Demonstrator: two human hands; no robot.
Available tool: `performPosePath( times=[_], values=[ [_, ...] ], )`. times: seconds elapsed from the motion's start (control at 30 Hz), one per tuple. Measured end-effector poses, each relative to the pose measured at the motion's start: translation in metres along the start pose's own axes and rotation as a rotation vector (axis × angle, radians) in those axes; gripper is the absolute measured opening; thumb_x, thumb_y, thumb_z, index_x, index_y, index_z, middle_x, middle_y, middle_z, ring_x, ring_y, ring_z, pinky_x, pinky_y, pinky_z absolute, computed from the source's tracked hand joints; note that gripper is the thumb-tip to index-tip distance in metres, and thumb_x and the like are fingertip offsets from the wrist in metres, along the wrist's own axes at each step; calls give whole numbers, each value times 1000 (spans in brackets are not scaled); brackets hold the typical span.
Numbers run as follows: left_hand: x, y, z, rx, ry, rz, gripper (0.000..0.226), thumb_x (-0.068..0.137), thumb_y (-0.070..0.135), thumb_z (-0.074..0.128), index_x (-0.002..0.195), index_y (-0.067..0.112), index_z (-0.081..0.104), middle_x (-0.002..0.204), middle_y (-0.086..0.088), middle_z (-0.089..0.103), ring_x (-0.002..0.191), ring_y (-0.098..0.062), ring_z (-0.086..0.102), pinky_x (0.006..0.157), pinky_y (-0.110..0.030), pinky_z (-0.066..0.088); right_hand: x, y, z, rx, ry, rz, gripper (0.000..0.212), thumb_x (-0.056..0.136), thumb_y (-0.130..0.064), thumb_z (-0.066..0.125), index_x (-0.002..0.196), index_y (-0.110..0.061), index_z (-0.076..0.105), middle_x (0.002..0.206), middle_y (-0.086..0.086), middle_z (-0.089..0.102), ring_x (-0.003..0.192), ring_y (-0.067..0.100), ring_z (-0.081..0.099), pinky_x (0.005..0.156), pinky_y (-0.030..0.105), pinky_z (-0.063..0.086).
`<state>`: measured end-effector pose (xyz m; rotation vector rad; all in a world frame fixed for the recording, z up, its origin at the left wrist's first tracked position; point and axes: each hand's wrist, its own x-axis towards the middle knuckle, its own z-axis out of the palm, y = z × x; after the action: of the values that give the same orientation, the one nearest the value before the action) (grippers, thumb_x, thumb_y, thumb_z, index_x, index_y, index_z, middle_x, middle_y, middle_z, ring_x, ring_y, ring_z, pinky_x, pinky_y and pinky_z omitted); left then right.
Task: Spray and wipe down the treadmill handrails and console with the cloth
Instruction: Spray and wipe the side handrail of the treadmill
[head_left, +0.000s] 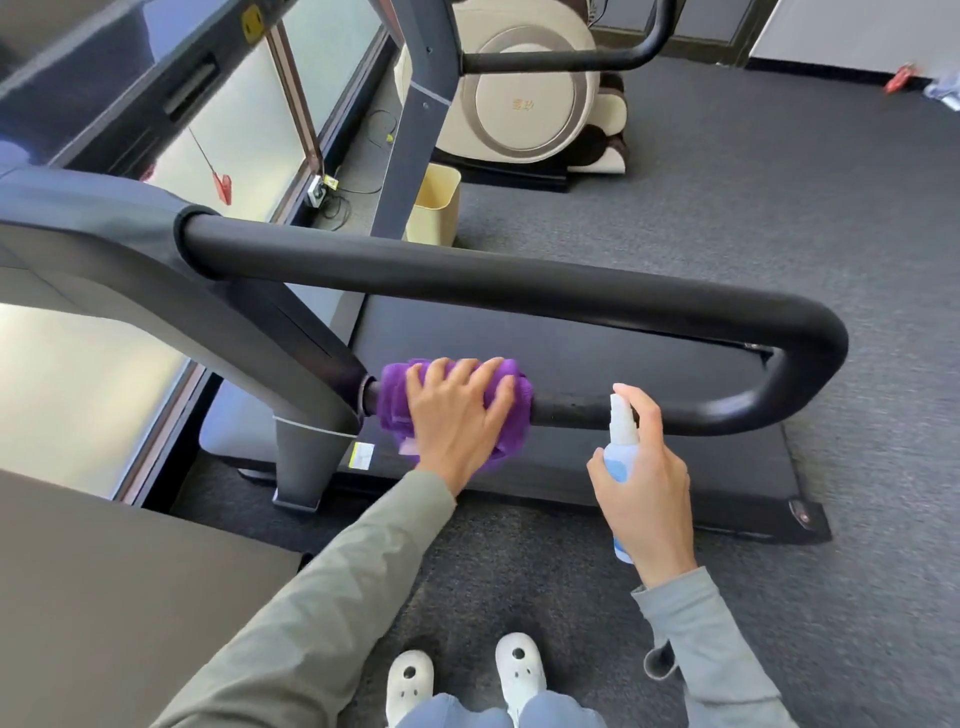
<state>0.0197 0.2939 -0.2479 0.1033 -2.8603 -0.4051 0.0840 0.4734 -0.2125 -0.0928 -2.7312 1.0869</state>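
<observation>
A black padded handrail (571, 291) loops from the treadmill console (78, 234) out to the right and back along a lower bar. A purple cloth (395, 395) is wrapped over that lower bar close to the grey upright. My left hand (457, 415) presses the cloth against the bar with spread fingers. My right hand (644, 483) grips a small white spray bottle (621, 441) with a blue label, just right of the cloth, forefinger on the nozzle, which points at the bar.
The treadmill deck (597, 467) lies under the rail on dark grey carpet. A beige bin (434, 208) and a cream massage chair (524, 93) stand beyond. A second treadmill's rail (597, 57) crosses the top. Windows run along the left. My white shoes (467, 680) are at the bottom.
</observation>
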Motion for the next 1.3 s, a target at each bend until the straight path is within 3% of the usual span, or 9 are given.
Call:
performPosePath(
  times=[0.17,0.33,0.5,0.6,0.77,0.93,1.07,1.17,1.3],
  values=[
    [3,48,10,-6,-74,173,48,93,57,32,102,26,68,97,2,70,90,-26,59,87,-42,40,4,-9,1,-9,-6,-71,71,81,-6,66,133,-42,34,118,-5,66,88,36,64,68,35,46],
    [9,-23,-3,62,-32,154,44,93,59,35,82,23,57,82,1,62,81,-26,57,78,-39,38,7,-21,8,19,12,-72,71,80,-5,66,133,-42,36,118,-4,68,89,37,64,74,38,49],
    [10,-74,-7,92,-82,201,57,95,63,18,107,28,61,104,5,63,99,-21,57,98,-42,33,4,-28,14,47,9,-72,71,81,-4,65,132,-42,34,116,-5,69,87,36,63,76,37,47],
    [7,-60,-1,80,-52,224,56,96,61,21,117,29,61,111,4,64,104,-22,56,95,-41,36,4,-23,13,40,18,-58,70,82,-5,64,132,-43,34,116,-3,69,86,37,62,75,39,48],
    [7,-7,4,61,-21,192,52,93,61,31,111,29,67,104,3,68,94,-24,59,86,-38,39,2,-9,0,34,45,-62,69,81,-5,64,133,-41,37,110,-3,69,81,34,61,70,35,47],
    [5,44,11,25,-68,296,64,82,77,39,111,26,65,101,0,64,91,-26,57,84,-40,39,6,-5,-10,23,61,-80,68,81,-4,67,134,-36,38,129,-17,57,94,27,61,78,35,46],
    [26,-7,-3,20,-181,360,74,72,87,38,106,25,59,98,0,61,90,-28,60,79,-37,44,11,-4,-11,67,48,-28,67,81,-5,65,134,-38,39,107,-5,68,84,34,62,75,37,49],
    [28,-62,-13,44,-174,309,78,70,91,29,101,24,56,96,1,60,87,-28,62,78,-38,45,10,-3,-9,87,41,-2,67,82,-6,63,134,-40,38,87,-3,64,76,34,58,73,41,50],
    [26,-70,-8,78,-132,338,80,74,88,26,110,24,59,106,2,68,90,-27,64,80,-38,44,6,2,-9,98,41,1,65,83,-5,62,133,-39,39,88,1,65,73,34,56,70,42,51]
  ],
)
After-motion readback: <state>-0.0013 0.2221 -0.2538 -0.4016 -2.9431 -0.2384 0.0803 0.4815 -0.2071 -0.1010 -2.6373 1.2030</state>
